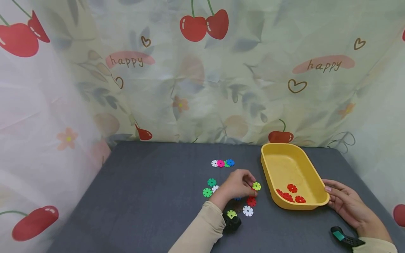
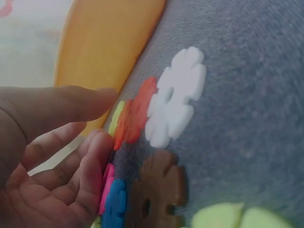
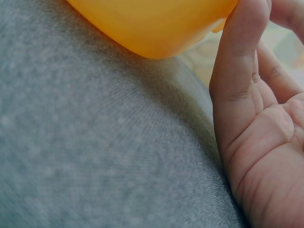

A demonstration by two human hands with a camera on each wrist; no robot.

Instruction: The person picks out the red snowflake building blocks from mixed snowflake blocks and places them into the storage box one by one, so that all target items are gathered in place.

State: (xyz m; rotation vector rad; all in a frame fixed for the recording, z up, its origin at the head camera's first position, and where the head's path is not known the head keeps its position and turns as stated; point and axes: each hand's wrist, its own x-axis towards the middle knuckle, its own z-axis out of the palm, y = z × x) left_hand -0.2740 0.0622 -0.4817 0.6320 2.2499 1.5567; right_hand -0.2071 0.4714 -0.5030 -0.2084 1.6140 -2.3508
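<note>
My left hand reaches over a loose group of notched plastic snowflake discs. Its thumb and fingers stand apart around a yellow-green disc and a partly hidden red one, fingertips right at them. Close by lie a red disc, a white disc and a brown disc; the wrist partly covers the group. My right hand holds the yellow tray at its near right corner, thumb at the rim. Several red discs lie inside the tray's near end.
Farther back is a row of white, pink, green and blue discs. Two green discs and a white one are left of my left hand. Another yellow-green disc sits by the left wrist band. A patterned curtain borders the dark table.
</note>
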